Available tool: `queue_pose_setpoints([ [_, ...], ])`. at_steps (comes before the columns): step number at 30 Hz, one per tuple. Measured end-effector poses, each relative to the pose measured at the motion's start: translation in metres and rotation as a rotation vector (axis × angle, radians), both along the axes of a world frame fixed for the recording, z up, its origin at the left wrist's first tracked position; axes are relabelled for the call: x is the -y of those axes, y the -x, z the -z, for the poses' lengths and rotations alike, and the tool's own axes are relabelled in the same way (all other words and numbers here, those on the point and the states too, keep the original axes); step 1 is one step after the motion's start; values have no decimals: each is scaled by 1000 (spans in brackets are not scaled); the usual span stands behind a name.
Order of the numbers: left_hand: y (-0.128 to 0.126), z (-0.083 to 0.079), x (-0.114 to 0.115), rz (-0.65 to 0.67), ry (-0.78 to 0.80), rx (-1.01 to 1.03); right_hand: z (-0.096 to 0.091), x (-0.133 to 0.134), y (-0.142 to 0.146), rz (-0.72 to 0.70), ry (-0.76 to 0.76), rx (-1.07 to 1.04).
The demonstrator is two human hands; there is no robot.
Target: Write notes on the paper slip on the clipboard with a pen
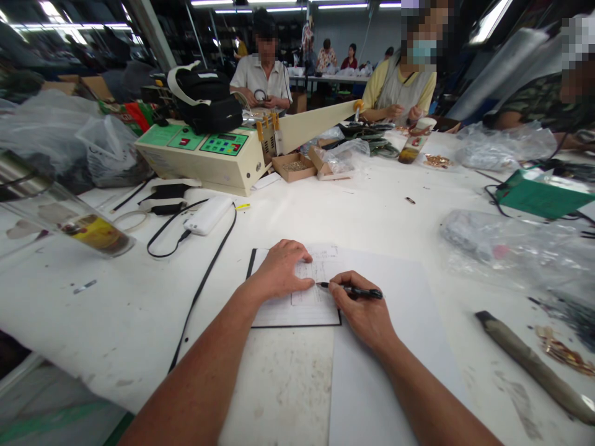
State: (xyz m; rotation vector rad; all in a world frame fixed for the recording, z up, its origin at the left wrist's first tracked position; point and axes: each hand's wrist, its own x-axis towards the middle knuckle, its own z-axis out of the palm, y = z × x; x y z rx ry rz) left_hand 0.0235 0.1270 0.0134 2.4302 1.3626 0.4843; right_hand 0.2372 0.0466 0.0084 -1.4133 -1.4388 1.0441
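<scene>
My right hand (365,310) grips a black pen (357,291), its tip at the handwriting on a white sheet (274,314). The sheet lies on a dark-edged board or notebook cover (297,325). Resting on the sheet's left part is my left hand (282,272), thumb and fingers apart, holding nothing. Handwritten lines show between the two hands, too small to read. Under my right forearm and beside the board spreads a larger blank white sheet (404,291).
A beige machine (199,155) with a black bag (204,99) stands back left. A glass bottle (93,229), a white power bank (209,215) and a cable lie left. Plastic bags (497,241), a green box (539,192) and a cloth-wrapped tool (525,353) are right. Co-workers sit opposite.
</scene>
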Motion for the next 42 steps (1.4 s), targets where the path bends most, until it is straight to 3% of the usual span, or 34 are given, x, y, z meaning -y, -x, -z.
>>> queue_pose_setpoints([
  [42,1,2,-1,2,-7,1,0,0,-1,25,-12,27],
])
